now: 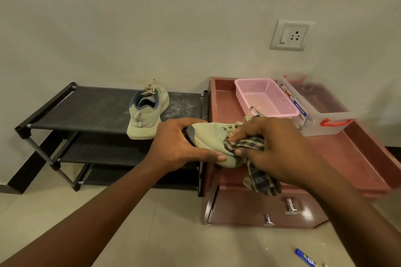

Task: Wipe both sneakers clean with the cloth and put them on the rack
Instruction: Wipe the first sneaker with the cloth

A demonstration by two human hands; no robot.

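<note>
Gripping the heel of the held sneaker [209, 136], your left hand [173, 143] is curling round it. Your right hand [277, 147] is pinching the checked cloth [249, 145] against its side, seemingly near the laces. The second sneaker [145, 115] is sitting on the rack [86, 110] top, at ten o'clock from the first.

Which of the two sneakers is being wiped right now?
The sneaker held in the left hand, with the right hand pressing the checked cloth on it. The other sneaker stands untouched on the rack.
</note>
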